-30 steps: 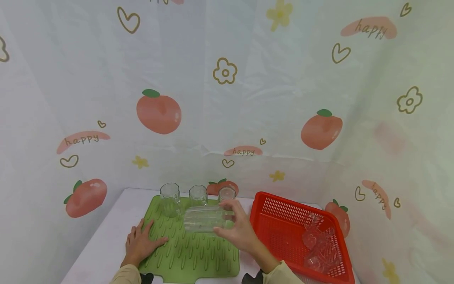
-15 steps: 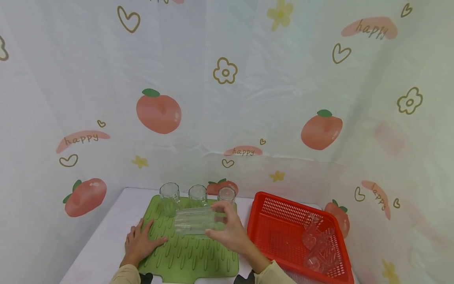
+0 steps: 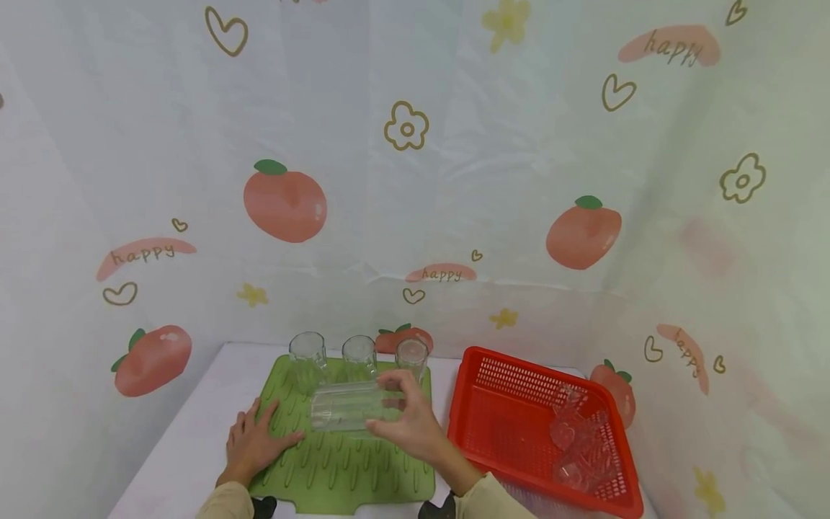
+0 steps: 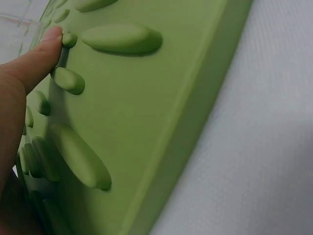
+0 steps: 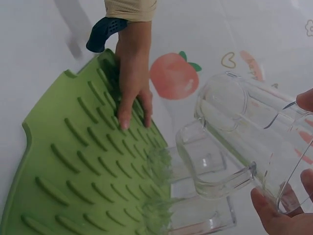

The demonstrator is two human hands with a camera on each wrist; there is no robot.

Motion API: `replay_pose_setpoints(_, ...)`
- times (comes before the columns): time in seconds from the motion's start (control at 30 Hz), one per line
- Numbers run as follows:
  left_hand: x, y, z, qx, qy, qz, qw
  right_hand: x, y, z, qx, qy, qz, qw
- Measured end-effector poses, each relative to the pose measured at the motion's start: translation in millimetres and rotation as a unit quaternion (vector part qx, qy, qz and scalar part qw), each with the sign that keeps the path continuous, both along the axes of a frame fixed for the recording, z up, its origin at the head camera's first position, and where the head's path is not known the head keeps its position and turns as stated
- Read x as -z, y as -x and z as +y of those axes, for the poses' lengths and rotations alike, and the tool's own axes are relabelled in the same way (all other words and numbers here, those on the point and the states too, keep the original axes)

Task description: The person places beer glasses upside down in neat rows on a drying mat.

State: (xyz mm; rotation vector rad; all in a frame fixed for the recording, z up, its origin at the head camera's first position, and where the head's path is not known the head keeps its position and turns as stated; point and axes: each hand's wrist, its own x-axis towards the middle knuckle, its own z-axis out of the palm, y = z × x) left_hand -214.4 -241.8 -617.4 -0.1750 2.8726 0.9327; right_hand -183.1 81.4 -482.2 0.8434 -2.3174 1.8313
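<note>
My right hand (image 3: 411,425) grips a clear mug (image 3: 346,407) near one end. The mug lies sideways above the green ridged drying mat (image 3: 344,476). In the right wrist view, the mug's handle (image 5: 220,183) points toward the mat, and my fingers (image 5: 276,220) hold the end opposite its round far end. My left hand (image 3: 253,443) rests spread on the mat's left edge. The left wrist view shows its thumb (image 4: 41,56) on the ridged surface. Along the back of the mat stand three clear mugs, the left one (image 3: 308,360), the middle one (image 3: 359,364) and the right one (image 3: 412,355).
To the right of the mat is a red plastic basket (image 3: 457,418). Several clear mugs (image 3: 580,450) lie heaped along its right side. A white table (image 3: 184,440) carries everything, and a printed white curtain (image 3: 363,216) hangs behind and beside it.
My right hand has carried the sideways mug left and slightly lower over the mat. The left hand keeps its place on the mat's edge. The head view has shifted slightly.
</note>
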Motion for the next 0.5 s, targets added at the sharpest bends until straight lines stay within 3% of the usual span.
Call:
replay_pose_setpoints(0.3,-3.9,0.0,1.9,-0.002,0.007,0.001,1.0,9.7,4.4,-3.4,0.008,-0.006,-0.033,0.9994)
replay_pose_setpoints(0.5,-8.1,-0.4,-0.7,0.0,0.02,0.021,0.9996,18.2,6.9,-6.1,0.017,-0.015,-0.034,0.9992)
